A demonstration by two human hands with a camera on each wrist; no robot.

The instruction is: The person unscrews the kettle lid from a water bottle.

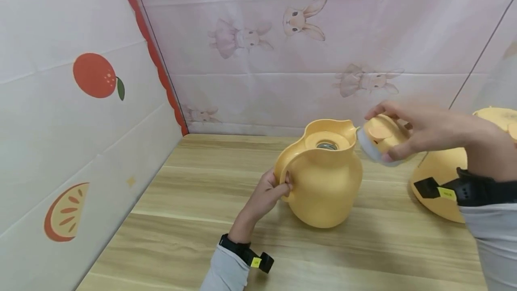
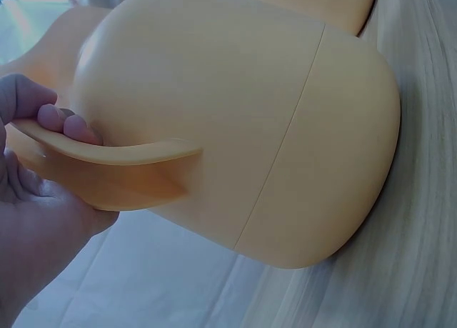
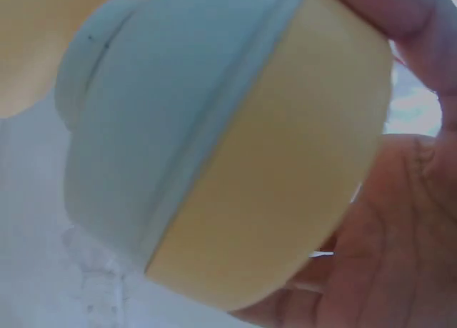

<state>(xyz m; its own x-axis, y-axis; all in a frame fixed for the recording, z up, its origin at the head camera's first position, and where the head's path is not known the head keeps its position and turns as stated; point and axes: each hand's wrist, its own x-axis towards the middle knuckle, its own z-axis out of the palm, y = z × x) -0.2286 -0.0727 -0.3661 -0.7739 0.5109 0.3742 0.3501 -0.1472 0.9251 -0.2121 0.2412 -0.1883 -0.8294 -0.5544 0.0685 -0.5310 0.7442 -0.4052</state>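
The head view was bright and evenly lit, with a pale sheen on the surface (image 1: 307,262) and soft, faint shadows around the jug (image 1: 325,185). The left wrist view was dimmer and cooler; bluish glare washed out its top left corner, and dark shadow edged the jug's base. The right wrist view looked hazy, the lid (image 3: 278,164) softly blurred, the right hand (image 3: 393,235) shaded beside a blown-out patch.

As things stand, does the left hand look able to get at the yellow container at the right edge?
Probably not: the left hand grips the handle of the jug, which stands between it and the yellow container, and in the head view the right forearm crosses in front of that container.
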